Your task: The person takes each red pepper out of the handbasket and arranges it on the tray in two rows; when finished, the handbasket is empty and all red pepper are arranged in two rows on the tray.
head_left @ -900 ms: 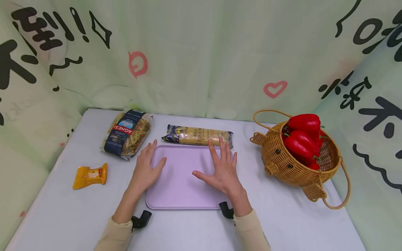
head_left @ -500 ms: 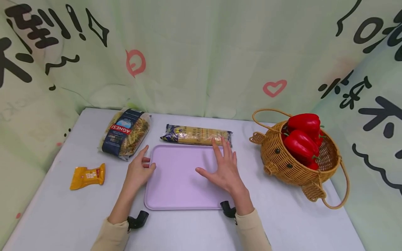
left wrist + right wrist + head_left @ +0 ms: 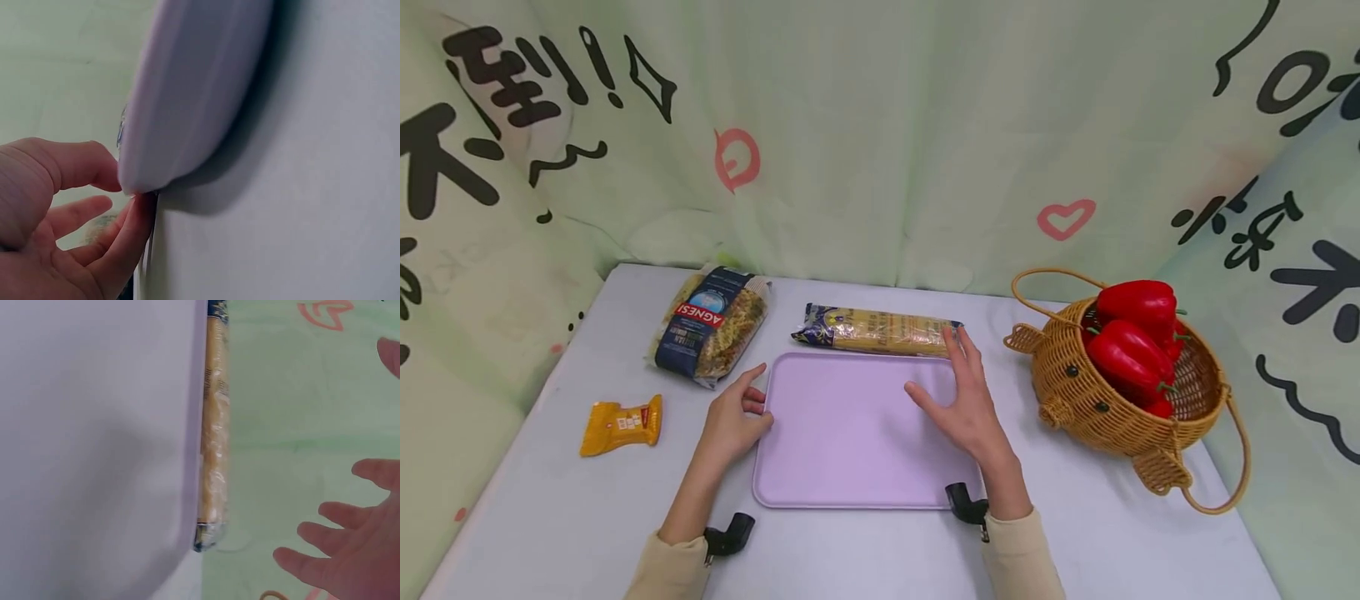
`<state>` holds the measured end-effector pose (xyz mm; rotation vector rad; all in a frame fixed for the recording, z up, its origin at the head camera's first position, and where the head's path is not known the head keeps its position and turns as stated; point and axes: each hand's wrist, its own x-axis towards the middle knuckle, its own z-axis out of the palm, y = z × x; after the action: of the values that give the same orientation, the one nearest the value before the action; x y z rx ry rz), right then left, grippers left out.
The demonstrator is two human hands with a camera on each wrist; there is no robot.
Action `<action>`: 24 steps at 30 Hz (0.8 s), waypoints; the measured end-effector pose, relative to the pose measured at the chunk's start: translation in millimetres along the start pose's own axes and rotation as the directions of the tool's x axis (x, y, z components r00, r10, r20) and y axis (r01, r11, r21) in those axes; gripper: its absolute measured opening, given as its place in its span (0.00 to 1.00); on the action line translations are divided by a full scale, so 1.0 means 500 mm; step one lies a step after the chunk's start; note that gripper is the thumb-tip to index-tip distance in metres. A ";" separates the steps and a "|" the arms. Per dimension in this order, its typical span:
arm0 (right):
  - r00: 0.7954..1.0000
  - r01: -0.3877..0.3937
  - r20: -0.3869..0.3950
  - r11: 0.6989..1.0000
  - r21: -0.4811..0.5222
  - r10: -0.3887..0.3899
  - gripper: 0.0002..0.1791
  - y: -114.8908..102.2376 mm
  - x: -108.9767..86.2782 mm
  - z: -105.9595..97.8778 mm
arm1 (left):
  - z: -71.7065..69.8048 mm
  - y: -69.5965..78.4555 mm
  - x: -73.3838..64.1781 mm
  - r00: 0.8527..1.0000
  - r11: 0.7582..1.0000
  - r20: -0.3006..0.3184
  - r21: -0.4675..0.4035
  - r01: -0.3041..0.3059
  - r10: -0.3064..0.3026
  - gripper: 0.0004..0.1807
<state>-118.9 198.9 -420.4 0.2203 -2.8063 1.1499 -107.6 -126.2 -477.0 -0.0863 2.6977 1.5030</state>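
A lilac tray (image 3: 850,433) lies flat on the white table. At its left edge my left hand (image 3: 733,421) pinches the rim. The left wrist view has the thumb of that hand (image 3: 81,212) at one side of the tray's rim (image 3: 181,112) and a finger at the underside. Over the tray's right part hovers my right hand (image 3: 966,408), fingers spread, holding nothing. Its fingertips overlap the right end of a long pasta packet (image 3: 883,330) in the head view. The right wrist view shows the right hand (image 3: 356,544) apart from the tray.
An AGNESI pasta bag (image 3: 707,325) lies at the back left. Nearer on the left is a small orange packet (image 3: 621,425). To the right, a wicker basket (image 3: 1082,392) with looped handles holds red bell peppers (image 3: 1127,358). A printed curtain (image 3: 880,167) stands behind the table.
My left hand has moved from over the tray's left side onto its left rim and pinches it. My right hand has shifted right, still spread. The head view has tilted slightly.
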 end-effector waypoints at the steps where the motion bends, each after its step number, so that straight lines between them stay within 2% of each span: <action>1: 1.000 0.004 -0.015 1.000 0.023 -0.003 0.52 -0.001 0.001 -0.007 | 0.001 0.000 0.002 1.000 1.000 -0.008 0.007 -0.007 0.007 0.40; 6: 0.988 0.070 -0.146 0.993 0.099 -0.055 0.44 -0.010 0.009 -0.045 | 0.002 -0.006 0.004 1.000 0.999 -0.011 0.016 -0.029 0.029 0.40; 10: 0.954 0.145 -0.278 0.983 0.114 -0.109 0.40 -0.010 0.009 -0.083 | 0.003 -0.013 0.003 0.999 0.999 -0.002 -0.002 -0.038 0.038 0.40; 12: 0.939 0.157 -0.324 0.982 0.106 -0.115 0.38 -0.010 0.006 -0.104 | 0.004 -0.017 0.001 0.999 0.999 0.002 -0.011 -0.038 0.038 0.40; 18: 0.911 0.116 -0.406 0.991 0.070 -0.078 0.36 -0.007 -0.004 -0.173 | 0.010 -0.019 0.002 0.999 0.999 0.000 -0.035 -0.038 0.038 0.39; 24: 0.882 0.048 -0.470 0.998 0.032 -0.027 0.35 -0.006 -0.011 -0.240 | 0.013 -0.022 0.004 0.999 0.999 -0.009 -0.016 -0.047 0.047 0.38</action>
<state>-108.4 281.6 -334.0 -0.0062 -2.3421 1.0800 -108.4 -126.4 -489.8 -0.0300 2.7129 1.5406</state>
